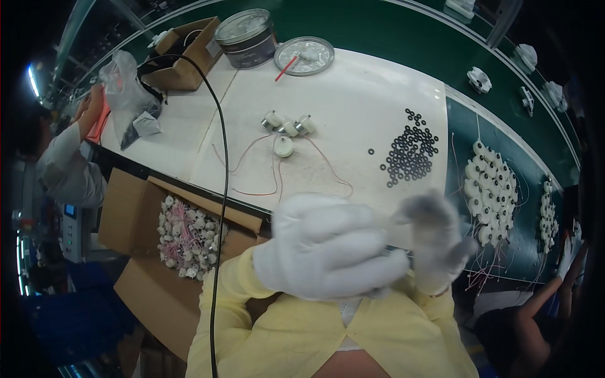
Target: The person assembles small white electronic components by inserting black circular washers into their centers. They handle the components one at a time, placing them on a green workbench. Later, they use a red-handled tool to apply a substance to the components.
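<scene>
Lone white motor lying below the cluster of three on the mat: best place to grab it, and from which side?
Take the white motor by its round body, pinched across the sides from above. It lies apart from the three motors behind it, so the flanks look free. Avoid its thin red leads, which trail toward the near edge.

A brown cardboard box (183, 60) stands open at the surface's far left, a clear plastic bag (126, 85) beside it. A larger open carton (126, 214) sits below the near edge. A small blue screen (70, 210) glows at left.
</scene>
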`<state>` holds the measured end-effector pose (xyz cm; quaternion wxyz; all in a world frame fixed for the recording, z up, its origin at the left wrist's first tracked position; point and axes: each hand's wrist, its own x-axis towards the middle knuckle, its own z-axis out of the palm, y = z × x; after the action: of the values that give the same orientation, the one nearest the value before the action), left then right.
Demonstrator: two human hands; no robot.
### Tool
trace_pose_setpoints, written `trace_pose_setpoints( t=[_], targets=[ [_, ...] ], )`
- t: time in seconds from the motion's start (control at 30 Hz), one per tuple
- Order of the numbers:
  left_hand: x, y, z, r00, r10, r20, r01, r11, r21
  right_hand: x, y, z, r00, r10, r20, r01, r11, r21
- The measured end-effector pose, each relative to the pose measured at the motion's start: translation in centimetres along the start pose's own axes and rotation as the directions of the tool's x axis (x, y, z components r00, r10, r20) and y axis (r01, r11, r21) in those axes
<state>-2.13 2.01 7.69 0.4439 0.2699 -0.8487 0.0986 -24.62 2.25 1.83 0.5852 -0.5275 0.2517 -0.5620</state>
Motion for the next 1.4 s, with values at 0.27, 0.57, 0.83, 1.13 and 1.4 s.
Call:
trace_pose_setpoints(
  t=[0.27,0.57,0.83,1.13,1.4],
  targets=[
    [2.3,-3.9,1.3,0.958,-0.252,0.134,0.264,0.961,-0.081,0.9,0.3,0.6,0.910,0.411,0.053,-0.410,0.912,-0.034],
    [-3.4,-11.3,4.5,0.875,-0.431,0.219,0.248,0.790,0.561,-1.1,-4.1,-4.4,0.867,0.496,-0.046,-0.483,0.860,0.162],
    [-3.9,-5.9,4.2,0.890,-0.356,0.286,0.271,0.916,0.297,2.0,-5.8,-3.1,0.729,0.624,-0.281,-0.683,0.636,-0.359],
    [-6.5,-4.8,4.6,0.875,-0.439,0.202,0.429,0.898,0.095,4.6,-1.9,-2.0,0.869,0.397,-0.294,-0.487,0.583,-0.651],
    [-7.4,-5.0,4.7,0.862,-0.474,0.181,0.472,0.880,0.053,5.5,-1.5,-0.8,0.848,0.428,-0.311,-0.494,0.428,-0.757]
  ],
)
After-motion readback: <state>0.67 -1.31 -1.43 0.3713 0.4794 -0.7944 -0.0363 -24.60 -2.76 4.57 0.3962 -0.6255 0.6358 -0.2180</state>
